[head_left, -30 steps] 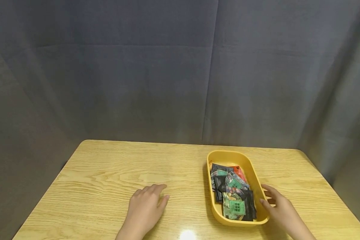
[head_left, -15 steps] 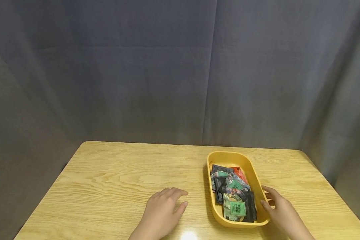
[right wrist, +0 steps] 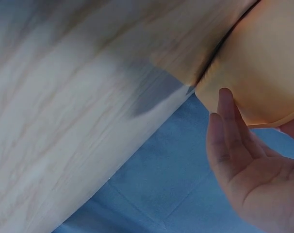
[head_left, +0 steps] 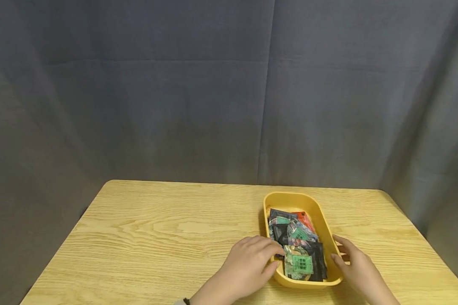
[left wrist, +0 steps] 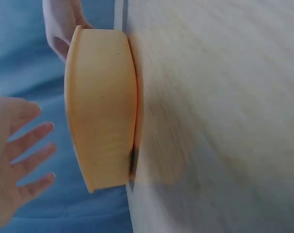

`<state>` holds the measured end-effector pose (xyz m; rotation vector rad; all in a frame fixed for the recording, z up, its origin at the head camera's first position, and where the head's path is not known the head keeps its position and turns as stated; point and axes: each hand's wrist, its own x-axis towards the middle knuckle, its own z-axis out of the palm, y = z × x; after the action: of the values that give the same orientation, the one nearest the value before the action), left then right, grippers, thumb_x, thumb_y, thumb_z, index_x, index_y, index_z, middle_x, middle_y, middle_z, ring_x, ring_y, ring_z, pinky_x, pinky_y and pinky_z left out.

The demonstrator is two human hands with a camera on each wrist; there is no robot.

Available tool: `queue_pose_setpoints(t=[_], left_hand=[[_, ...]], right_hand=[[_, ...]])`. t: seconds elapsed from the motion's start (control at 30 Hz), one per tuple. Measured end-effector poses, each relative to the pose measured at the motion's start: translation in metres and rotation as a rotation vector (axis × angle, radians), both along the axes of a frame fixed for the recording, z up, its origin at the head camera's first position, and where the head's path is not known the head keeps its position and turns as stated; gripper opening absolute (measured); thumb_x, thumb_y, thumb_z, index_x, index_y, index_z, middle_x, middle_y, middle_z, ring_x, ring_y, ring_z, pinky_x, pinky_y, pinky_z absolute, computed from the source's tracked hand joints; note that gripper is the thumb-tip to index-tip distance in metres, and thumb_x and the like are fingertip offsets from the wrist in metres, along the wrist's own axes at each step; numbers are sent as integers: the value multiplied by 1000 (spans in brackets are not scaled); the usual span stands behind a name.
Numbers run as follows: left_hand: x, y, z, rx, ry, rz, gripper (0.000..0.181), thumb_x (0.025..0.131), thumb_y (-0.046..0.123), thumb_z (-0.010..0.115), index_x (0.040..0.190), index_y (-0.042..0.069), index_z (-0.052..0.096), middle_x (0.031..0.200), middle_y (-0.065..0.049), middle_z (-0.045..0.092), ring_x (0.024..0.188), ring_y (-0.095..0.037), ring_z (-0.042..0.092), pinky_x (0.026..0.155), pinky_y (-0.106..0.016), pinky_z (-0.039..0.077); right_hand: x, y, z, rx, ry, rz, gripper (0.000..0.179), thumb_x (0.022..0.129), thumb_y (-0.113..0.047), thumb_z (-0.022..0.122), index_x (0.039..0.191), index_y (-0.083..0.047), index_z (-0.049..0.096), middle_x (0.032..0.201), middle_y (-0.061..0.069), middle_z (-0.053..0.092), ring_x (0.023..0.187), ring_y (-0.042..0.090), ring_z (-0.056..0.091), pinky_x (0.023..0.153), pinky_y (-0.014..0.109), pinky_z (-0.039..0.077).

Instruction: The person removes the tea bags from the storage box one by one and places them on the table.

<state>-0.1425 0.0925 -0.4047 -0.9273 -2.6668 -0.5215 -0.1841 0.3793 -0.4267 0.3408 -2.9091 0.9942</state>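
A yellow plastic tray (head_left: 291, 195) with rounded corners stands at the right of the table. Inside lie several flat printed packets, mostly black with green labels; the nearest packet (head_left: 302, 264) shows a green label, and a red packet (head_left: 304, 219) lies at the far end. My left hand (head_left: 252, 262) is over the tray's left rim, fingers relaxed and nothing held. Its spread fingers (left wrist: 33, 138) show apart from the tray wall in the left wrist view. My right hand (head_left: 354, 262) holds the tray's right side, thumb at the rim and fingers (right wrist: 229, 121) against the outer wall.
The pale wooden table (head_left: 137, 237) extends to the left of the tray. Behind it and at both sides hang dark grey-blue curtains (head_left: 198, 106). The table's back edge runs close behind the tray.
My left hand has moved rightward across the table, from left of the tray to over its left rim. The right hand, tray and packets have stayed in place.
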Motion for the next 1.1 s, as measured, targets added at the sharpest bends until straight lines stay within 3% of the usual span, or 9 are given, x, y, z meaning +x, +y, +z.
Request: queue_pose_setpoints(t=[0.23,0.47,0.6,0.83,1.1], left_hand=[[-28,27,5,-89,-72,-145,26,100,30,61,125,29,67,128,15,61,119,-3,55,97,-22,45],[-48,49,8,-197,-99,-171,28,97,31,66,125,30,68,122,18,62,112,1,57,96,-17,45],[-53,58,9,-257,-117,-156,30,94,32,70,124,32,68,121,18,62,111,1,58,97,-19,45],[-53,70,9,-343,-161,-118,40,89,41,74,127,34,66,124,15,61,109,-3,59,86,-20,51],[-53,77,-1,-358,-179,-83,48,84,42,78,129,32,64,116,13,61,102,-4,59,79,-19,52]], right_hand=[[-2,-2,1,4,-56,-14,49,93,2,61,136,17,43,108,35,63,92,39,67,75,47,57],[-6,-2,0,-59,-119,-6,49,95,4,58,138,18,38,113,41,59,96,45,67,75,43,58],[-6,0,0,-61,-162,-19,50,96,4,57,139,19,36,116,43,56,99,48,65,77,46,58],[1,1,-3,1,-163,-29,57,96,0,59,144,16,31,116,43,56,102,50,62,77,47,57],[5,-7,-2,-23,-179,-22,53,100,2,48,146,16,23,117,42,56,100,44,65,77,46,57]])
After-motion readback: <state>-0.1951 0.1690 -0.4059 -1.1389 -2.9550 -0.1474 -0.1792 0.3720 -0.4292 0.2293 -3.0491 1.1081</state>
